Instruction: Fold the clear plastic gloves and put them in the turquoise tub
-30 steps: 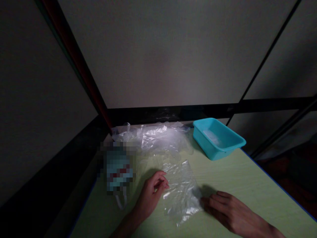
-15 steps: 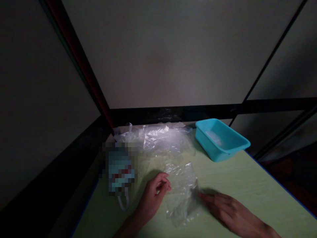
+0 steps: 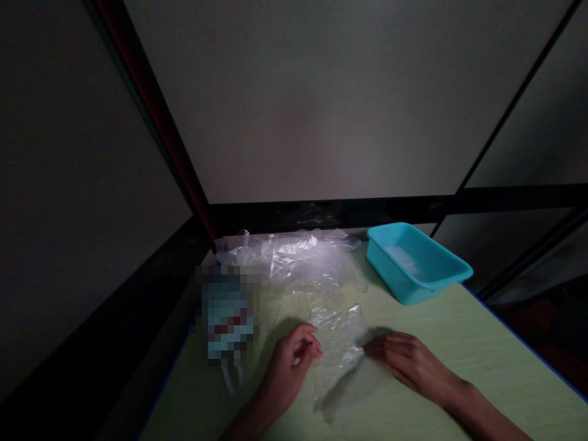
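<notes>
A clear plastic bag (image 3: 340, 343) lies thin and wrinkled on the table between my hands. My left hand (image 3: 294, 364) is at its left edge, thumb and fingers curled together in a pinch on the film. On the opposite side, my right hand (image 3: 407, 358) has its fingers pressed together, their tips closed on the bag's right edge. The lower part of the bag looks smeared and very see-through, with a dark shadow showing there.
A heap of clear plastic bags (image 3: 303, 260) lies along the back of the pale green table (image 3: 478, 361). A turquoise basin (image 3: 399, 282) stands at the back right with something whitish inside. At left is a blurred-out bluish item (image 3: 227, 312) with a white loop.
My right hand has moved up and slightly left along the bag's right edge. The bag's lower part has shifted and lost its bright creases. My left hand stays at the left edge.
</notes>
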Motion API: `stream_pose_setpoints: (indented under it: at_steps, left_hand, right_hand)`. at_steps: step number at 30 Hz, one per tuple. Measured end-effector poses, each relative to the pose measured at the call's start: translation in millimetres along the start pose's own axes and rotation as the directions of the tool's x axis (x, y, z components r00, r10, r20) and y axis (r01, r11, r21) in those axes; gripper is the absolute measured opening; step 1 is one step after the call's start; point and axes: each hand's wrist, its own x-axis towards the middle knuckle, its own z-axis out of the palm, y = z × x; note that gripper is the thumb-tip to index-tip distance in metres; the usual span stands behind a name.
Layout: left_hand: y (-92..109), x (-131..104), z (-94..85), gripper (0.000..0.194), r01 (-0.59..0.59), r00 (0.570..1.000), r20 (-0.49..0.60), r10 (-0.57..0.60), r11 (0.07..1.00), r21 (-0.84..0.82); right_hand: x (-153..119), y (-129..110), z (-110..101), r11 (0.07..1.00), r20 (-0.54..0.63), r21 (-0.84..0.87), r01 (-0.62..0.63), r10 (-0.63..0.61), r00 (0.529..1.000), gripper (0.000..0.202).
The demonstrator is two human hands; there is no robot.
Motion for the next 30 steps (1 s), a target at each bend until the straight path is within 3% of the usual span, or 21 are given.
stream_pose_setpoints:
  at_steps: [4,8,13,17,25,30]
  left_hand:
    - [0,0,-0.4,0.013,0.013,0.999,-0.038,-0.013,1.0,0.013]
    - [1,3,-5.1,0.012,0.04,0.993,-0.111,-0.033,0.998,0.055]
    - [-2,8,-12.7,0.015,0.064,0.983,-0.178,-0.045,0.993,0.104]
    - [-7,10,-14.2,0.018,0.073,0.981,-0.188,-0.05,0.99,0.116]
    - [-9,13,-13.8,0.023,0.082,0.98,-0.193,-0.057,0.989,0.126]
    - [-11,13,-14.5,0.024,0.074,0.98,-0.194,-0.043,0.986,0.152]
  right_hand:
    - [0,0,-1,0.965,0.037,0.175,-0.194,0.19,0.981,0.024]
    - [8,1,1,0.801,0.076,0.401,-0.445,0.455,0.887,0.02]
    - [19,2,11,0.591,0.071,0.625,-0.511,0.608,0.79,0.023]
    - [23,1,18,0.511,0.048,0.681,-0.525,0.684,0.728,0.024]
    - [26,4,25,0.56,-0.074,0.633,-0.535,0.731,0.678,0.03]
    - [25,6,26,0.592,-0.099,0.586,-0.554,0.731,0.676,0.028]
